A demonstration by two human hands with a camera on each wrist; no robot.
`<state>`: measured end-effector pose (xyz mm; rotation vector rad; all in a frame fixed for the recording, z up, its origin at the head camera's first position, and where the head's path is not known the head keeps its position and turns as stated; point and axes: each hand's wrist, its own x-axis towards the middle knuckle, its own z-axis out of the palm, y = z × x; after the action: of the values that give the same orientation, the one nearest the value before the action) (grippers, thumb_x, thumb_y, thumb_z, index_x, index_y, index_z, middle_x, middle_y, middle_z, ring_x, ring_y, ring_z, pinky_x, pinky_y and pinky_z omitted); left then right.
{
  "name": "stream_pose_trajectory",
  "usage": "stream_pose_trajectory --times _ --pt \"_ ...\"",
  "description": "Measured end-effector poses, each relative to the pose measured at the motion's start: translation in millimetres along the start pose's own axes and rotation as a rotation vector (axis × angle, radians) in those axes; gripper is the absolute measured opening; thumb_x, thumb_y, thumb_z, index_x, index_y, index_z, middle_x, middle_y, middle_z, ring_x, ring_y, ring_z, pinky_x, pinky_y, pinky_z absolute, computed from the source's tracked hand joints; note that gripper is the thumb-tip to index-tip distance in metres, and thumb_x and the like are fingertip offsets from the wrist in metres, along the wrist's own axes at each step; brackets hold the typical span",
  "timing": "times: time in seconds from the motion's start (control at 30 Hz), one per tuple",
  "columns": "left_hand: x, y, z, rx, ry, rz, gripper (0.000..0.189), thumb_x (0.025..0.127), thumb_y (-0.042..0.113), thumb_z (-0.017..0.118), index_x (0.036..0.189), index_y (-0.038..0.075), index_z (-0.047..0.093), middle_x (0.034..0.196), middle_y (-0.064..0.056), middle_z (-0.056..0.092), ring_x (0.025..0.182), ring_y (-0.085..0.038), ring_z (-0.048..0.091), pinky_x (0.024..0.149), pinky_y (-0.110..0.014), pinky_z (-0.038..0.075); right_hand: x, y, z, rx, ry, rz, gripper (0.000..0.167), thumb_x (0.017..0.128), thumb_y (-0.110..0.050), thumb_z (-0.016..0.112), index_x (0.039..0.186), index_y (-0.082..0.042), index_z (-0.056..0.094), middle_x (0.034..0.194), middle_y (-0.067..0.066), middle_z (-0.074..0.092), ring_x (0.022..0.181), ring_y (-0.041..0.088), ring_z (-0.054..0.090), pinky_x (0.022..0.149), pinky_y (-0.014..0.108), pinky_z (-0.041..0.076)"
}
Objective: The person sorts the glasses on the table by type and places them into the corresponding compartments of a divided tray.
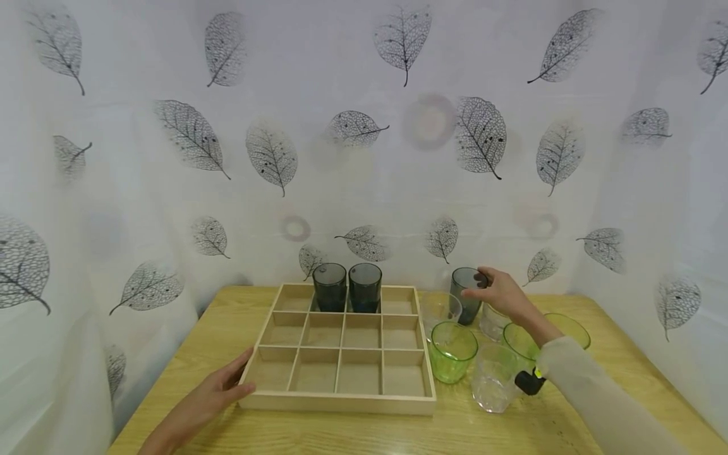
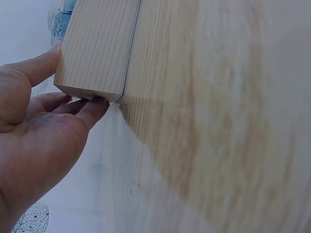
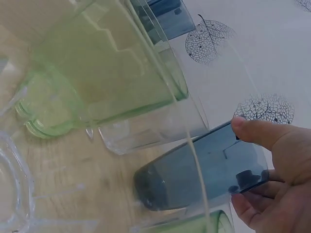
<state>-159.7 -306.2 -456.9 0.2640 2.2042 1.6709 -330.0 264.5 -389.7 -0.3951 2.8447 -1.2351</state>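
With its thumb and fingers on two sides of the rim, my right hand (image 1: 507, 296) holds a dark grey drinking glass (image 1: 467, 311) behind the other glasses. The right wrist view shows that glass (image 3: 199, 167) tilted in the picture, the thumb on one side and fingers on the other. My left hand (image 1: 200, 399) grips the front left corner of a divided wooden tray (image 1: 341, 402). In the left wrist view the tray corner (image 2: 95, 53) lies between thumb and fingers. Two more dark glasses (image 1: 330, 289) stand side by side in the tray's middle back compartments.
Right of the tray stand a green glass (image 1: 453, 354), a clear glass (image 1: 492, 387) and several other green and clear ones, close together. A black wrist camera (image 1: 530, 382) partly covers this group. Behind the wooden table (image 1: 318, 436) hangs a white leaf-patterned curtain (image 1: 352, 183).
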Motion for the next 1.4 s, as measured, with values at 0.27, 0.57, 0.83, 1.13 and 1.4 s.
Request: stream_pose_trajectory --times 0.27,0.57,0.83,1.13,1.4 --pt "0.6 -1.3 0.4 0.014 0.011 0.011 0.084 0.109 0.022 0.055 0.163 -0.005 -0.003 0.167 -0.031 -0.003 0.151 -0.046 0.004 0.094 -0.007 0.035 -5.7 -16.4 -9.0 -0.003 0.094 -0.026 0.090 0.098 -0.037 0.074 0.157 0.012 0.028 0.144 0.035 0.049 0.127 0.048 0.053 0.099 0.060 0.046" --pt "1.2 -0.5 -1.5 0.025 0.005 -0.006 0.083 0.110 0.023 0.055 0.163 -0.004 -0.002 0.167 -0.029 -0.004 0.151 -0.046 0.002 0.094 -0.007 0.035 -9.4 -37.9 -23.3 0.037 0.238 -0.053 0.090 0.098 -0.039 0.073 0.160 0.007 0.027 0.147 0.032 0.049 0.138 0.049 0.042 0.105 0.065 0.039" --pt "-0.6 1.5 -1.5 0.051 0.011 -0.020 0.082 0.110 0.025 0.054 0.163 -0.004 -0.001 0.167 -0.028 -0.006 0.151 -0.046 0.001 0.093 -0.006 0.033 -3.6 -63.6 -29.4 0.106 0.263 -0.051 0.091 0.097 -0.042 0.073 0.160 0.006 0.028 0.148 0.030 0.049 0.140 0.047 0.040 0.111 0.064 0.034" --pt "0.4 1.5 -0.7 0.039 0.002 -0.014 0.082 0.110 0.024 0.054 0.163 -0.004 -0.002 0.167 -0.028 -0.007 0.151 -0.046 0.000 0.093 -0.006 0.034 6.7 -91.6 -19.0 0.151 0.227 -0.095 0.088 0.097 -0.037 0.074 0.161 0.004 0.029 0.150 0.027 0.048 0.143 0.044 0.040 0.112 0.060 0.035" --pt "0.4 1.9 -0.9 0.049 -0.003 -0.030 0.081 0.110 0.024 0.054 0.164 -0.003 -0.001 0.167 -0.029 -0.007 0.151 -0.048 0.000 0.093 -0.008 0.036 22.9 -109.6 0.7 0.195 0.207 -0.136 0.084 0.096 -0.032 0.075 0.159 0.004 0.033 0.150 0.025 0.050 0.141 0.041 0.043 0.111 0.057 0.039"
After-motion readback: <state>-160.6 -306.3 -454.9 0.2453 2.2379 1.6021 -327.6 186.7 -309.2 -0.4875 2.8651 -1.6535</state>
